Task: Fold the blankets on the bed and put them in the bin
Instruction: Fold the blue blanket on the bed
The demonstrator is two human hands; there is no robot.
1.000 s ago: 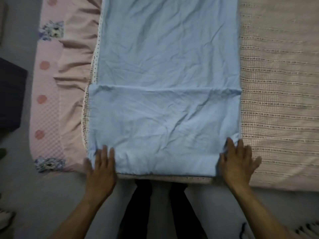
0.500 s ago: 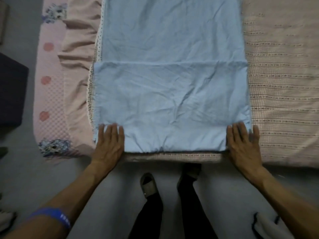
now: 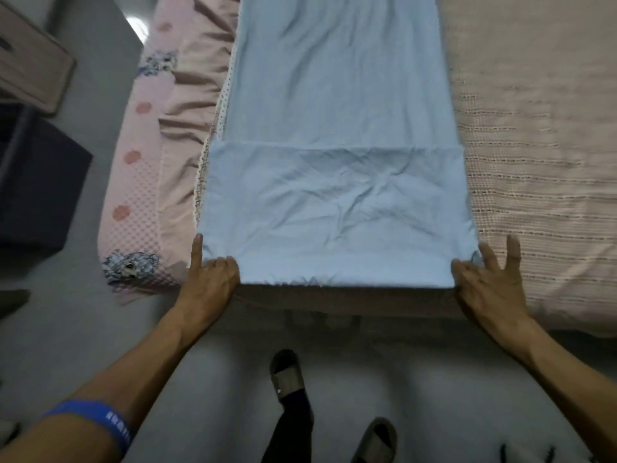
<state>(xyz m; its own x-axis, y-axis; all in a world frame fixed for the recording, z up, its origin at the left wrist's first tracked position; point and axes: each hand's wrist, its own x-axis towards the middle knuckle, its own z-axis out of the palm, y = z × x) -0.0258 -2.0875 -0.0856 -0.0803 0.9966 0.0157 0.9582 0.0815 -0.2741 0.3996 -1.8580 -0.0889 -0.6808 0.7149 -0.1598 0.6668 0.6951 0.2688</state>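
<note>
The bed point(image 3: 541, 155), covered by a pale woven spread with a pink patterned sheet point(image 3: 143, 182) hanging over its left side, fills the upper part of the view, and the blue blanket point(image 3: 337, 111) lies along it in a long strip running away from the person. Its near end is doubled over into a flap point(image 3: 334, 212) whose folded edge sits at the bed's near edge. Half a second ago both palms lay flat on the corners of that flap, pressing it down; now they have slid off to the sides and turned into grips. The left hand point(image 3: 208, 284) pinches the near left corner, most fingers curled into the cloth and one finger pointing straight up along the side edge. The right hand point(image 3: 489, 284) holds the near right corner between thumb and inner fingers, with two fingers splayed upward over the woven spread. The flap's far edge has not moved relative to the rest of the strip, so the change looks like smoothing ending and a new fold starting: likely the doubled end is about to be lifted and carried farther up the strip. A dark box point(image 3: 36, 188) stands on the floor to the left, possibly the bin; the blanket is well apart from it, so folding is only partway done.
</note>
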